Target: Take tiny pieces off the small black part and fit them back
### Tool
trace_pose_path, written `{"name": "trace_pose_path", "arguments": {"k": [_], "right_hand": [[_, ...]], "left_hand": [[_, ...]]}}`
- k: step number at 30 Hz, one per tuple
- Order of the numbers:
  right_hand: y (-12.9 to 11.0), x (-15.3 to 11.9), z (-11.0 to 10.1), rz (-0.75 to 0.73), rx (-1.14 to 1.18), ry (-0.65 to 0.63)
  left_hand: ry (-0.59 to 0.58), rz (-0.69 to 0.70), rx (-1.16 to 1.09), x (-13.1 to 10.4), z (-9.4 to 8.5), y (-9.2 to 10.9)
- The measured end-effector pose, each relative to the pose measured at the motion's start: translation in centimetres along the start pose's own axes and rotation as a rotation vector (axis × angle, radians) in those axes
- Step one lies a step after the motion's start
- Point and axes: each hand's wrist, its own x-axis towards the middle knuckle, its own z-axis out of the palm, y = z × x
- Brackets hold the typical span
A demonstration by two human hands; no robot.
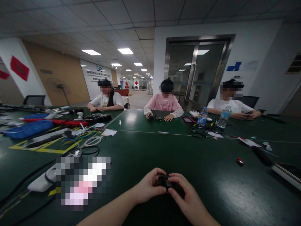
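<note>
Low over the near part of the dark green table [141,150], a small black object [166,182] sits between my two hands. Its exact kind is too dark and small to make out. My left hand [150,187] grips its left side, thumb in front and fingers behind. On the right side, my right hand [184,191] is closed on the same object with thumb and fingers. My fingers cover much of its edges.
On the left lie a white power strip [42,182], cables and a blue tray [30,128]. A small red object [240,161] and a phone-like device [288,172] are on the right. Bottles [202,116] stand farther back. Three people sit across the table.
</note>
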Motion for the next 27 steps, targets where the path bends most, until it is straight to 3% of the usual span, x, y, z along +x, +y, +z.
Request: {"name": "trace_pose_path", "arguments": {"k": [9,27], "right_hand": [[-0.04,-0.01,-0.03,0.005,-0.009,0.014],[-0.24,-0.01,-0.13,0.003,-0.007,0.002]], "left_hand": [[0.017,0.021,0.076,-0.17,0.07,0.23],[-0.03,0.014,0.003,-0.13,0.01,0.13]]}}
